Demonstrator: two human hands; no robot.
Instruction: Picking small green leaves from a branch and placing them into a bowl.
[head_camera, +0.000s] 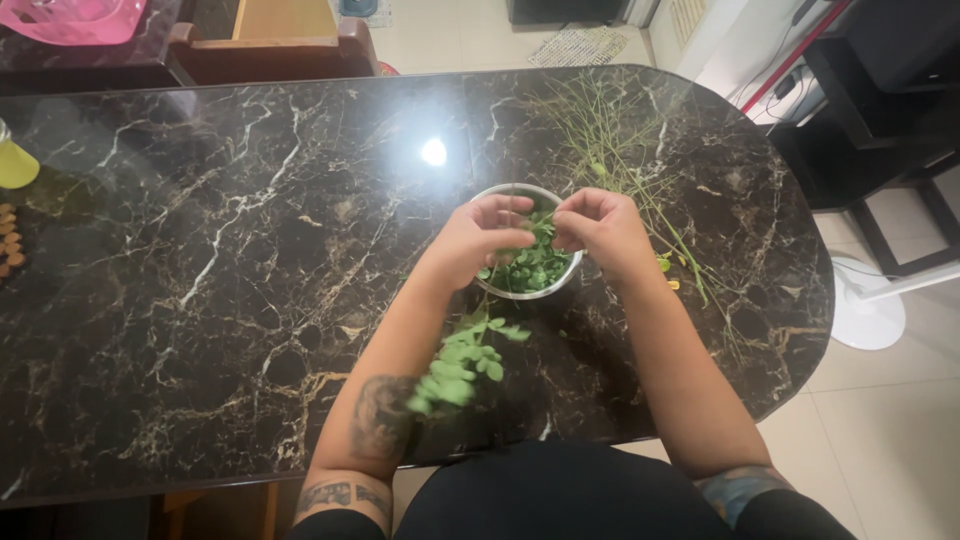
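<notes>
Leafy sprig (462, 362): hangs from the left hand, blurry, closest to camera
Left hand (478, 240): pinching the sprig's stem over the steel bowl (570, 281)
Right hand (600, 222): fingers pinched together, can't tell on what
Bowl: mid-surface, holds green leaves (535, 262)
Bare stems (620, 140): piled just beyond

Both forearms are bare. The left arm (385, 400) bears dark tattoos; the right arm (735, 488) shows a bluish one, perhaps. Clothing is black.
</notes>
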